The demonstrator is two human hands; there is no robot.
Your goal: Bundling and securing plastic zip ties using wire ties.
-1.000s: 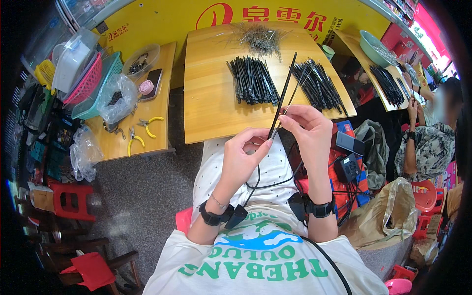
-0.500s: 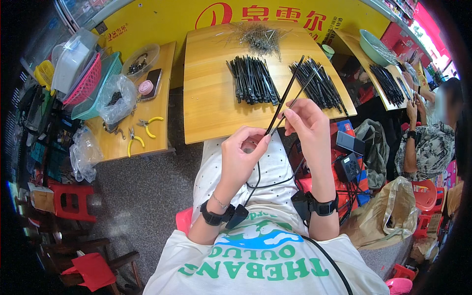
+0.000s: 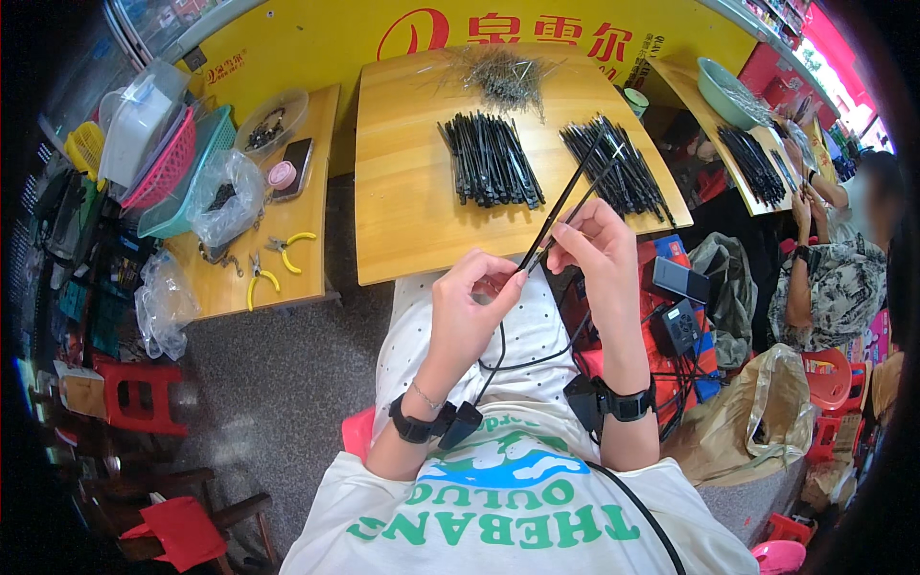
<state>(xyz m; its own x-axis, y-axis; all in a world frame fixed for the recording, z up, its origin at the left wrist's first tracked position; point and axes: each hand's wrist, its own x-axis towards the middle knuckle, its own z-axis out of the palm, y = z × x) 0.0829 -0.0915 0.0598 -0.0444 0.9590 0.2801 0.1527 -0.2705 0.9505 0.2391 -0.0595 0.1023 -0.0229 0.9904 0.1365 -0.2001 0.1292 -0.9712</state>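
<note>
My left hand [image 3: 470, 292] is closed in a pinch over my lap, around the lower end of a long thin black strip [image 3: 565, 196] that slants up to the right. Beside it my right hand [image 3: 602, 244] pinches near the base of a second thin black strip [image 3: 596, 184]. The two strips meet at my fingertips and spread slightly apart upward; how they join is hidden. Beyond my hands, on the wooden table [image 3: 402, 216], lie a left bundle of black strips [image 3: 491, 161] and a right bundle of black strips [image 3: 623, 172]. The held strips overlap the right one.
A tangle of thin metal wires [image 3: 503, 79] sits at the table's back. The left side table holds yellow-handled pliers [image 3: 261, 280], a plastic bag [image 3: 225, 196], a phone [image 3: 295, 168] and baskets [image 3: 165, 158]. At right, a person [image 3: 834, 273] handles strips near a green basin [image 3: 725, 93].
Both hands stay nearly in place, with small finger shifts. The upper ends of the strips have tilted a little to the right.
</note>
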